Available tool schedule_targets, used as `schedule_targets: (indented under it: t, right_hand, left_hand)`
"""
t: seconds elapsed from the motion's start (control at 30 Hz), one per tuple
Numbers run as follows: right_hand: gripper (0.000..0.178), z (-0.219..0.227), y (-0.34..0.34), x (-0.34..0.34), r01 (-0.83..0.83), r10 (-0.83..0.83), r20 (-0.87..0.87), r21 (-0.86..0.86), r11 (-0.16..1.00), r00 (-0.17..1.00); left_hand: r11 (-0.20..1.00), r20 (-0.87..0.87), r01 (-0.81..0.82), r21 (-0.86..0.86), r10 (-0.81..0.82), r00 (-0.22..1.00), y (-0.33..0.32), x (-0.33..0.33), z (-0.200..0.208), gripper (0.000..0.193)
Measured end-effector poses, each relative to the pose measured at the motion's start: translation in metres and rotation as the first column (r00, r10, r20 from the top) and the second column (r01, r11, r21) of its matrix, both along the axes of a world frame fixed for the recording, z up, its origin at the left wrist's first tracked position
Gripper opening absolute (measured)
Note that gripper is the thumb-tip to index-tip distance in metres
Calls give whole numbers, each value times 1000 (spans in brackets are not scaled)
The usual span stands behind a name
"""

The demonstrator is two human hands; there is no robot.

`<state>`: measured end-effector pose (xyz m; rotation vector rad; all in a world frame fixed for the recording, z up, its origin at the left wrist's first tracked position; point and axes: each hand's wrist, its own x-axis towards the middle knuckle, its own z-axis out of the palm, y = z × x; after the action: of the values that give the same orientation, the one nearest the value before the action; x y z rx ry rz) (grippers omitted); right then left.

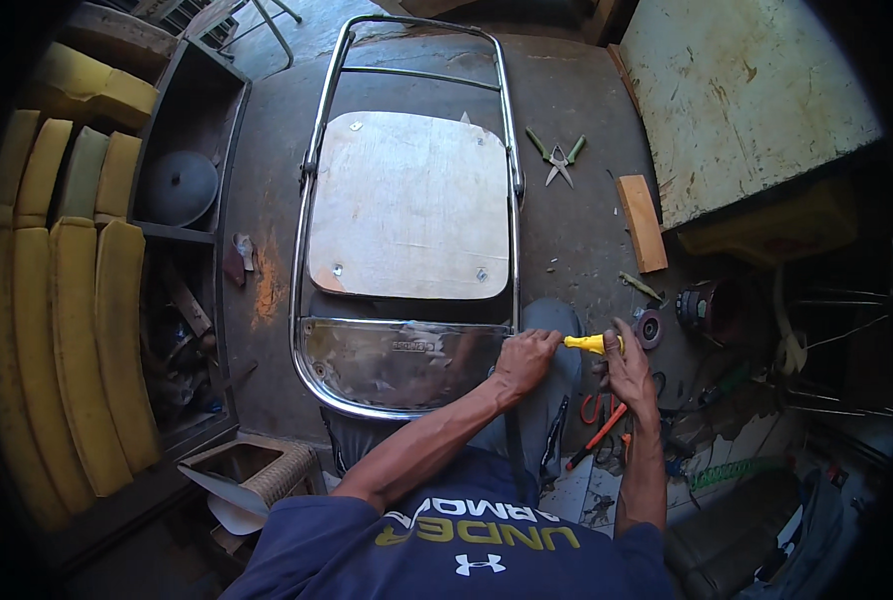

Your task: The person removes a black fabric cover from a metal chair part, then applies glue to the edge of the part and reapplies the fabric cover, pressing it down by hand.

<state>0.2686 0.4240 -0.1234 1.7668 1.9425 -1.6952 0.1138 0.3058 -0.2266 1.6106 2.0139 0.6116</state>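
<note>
A folding chair with a chrome tube frame (297, 260) lies across my lap and the floor. Its seat is a pale bare board (412, 205) with metal fixings near the corners. Closest to me is its shiny metal backrest panel (407, 362). My left hand (527, 362) is closed at the right side of the frame beside this panel; what its fingers pinch is hidden. In my right hand (627, 370) is a yellow-handled screwdriver (589, 343), held sideways with its front end pointing at my left hand.
Green-handled snips (558, 157) lie open on the floor, near a wooden block (643, 223). A flap disc (650, 328) and an orange-handled tool (599, 436) are by my right arm. Yellow foam pads (77, 340) fill the left side beside a dark shelf (192, 235).
</note>
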Motion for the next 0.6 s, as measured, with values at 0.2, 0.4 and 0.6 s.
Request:
schedule_targets:
  t: [0.2,0.4,0.6]
  right_hand:
    - [31,-38,2,21,-145,267,-313,362,921,912]
    - [24,-26,-11,10,103,-85,-248,58,993,965]
    - [19,-18,-31,28,60,93,-312,449,892,946]
  left_hand:
    - [952,-160,-69,298,121,980,-3,7,-6,11]
    - [994,-20,104,-29,-104,994,9,-11,-2,23]
    - [930,148,313,-193,-288,946,13,-100,0,43]
